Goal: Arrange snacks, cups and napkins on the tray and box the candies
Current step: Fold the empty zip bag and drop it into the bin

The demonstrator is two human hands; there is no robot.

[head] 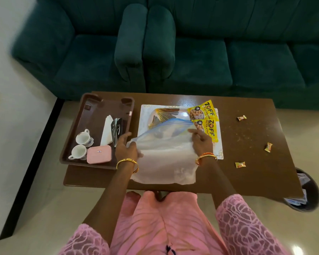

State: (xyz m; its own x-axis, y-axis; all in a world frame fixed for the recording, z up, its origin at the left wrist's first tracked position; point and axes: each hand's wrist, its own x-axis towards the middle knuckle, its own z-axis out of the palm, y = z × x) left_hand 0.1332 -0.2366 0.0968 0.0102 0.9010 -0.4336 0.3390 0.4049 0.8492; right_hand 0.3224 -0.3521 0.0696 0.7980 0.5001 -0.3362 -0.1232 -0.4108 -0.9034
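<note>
The bag [164, 155] covers much of the white tray [143, 115], so we cannot read what lies beneath it. It also hides the lower corner of 1 of the 2 snack packets [203, 116]. We cannot tell what the 3 candies [241, 117] are; their wrappers are too small. The bin [306, 192] is half hidden by the table [247, 137]. Our left hand [126, 147] hides part of the napkin holder [117, 128].

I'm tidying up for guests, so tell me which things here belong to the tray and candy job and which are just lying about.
Job: brown tray, two cups, napkins, pink box, yellow snack packets, three candies.

Lying about: zip bag held by both hands, bin, green sofa.
</note>
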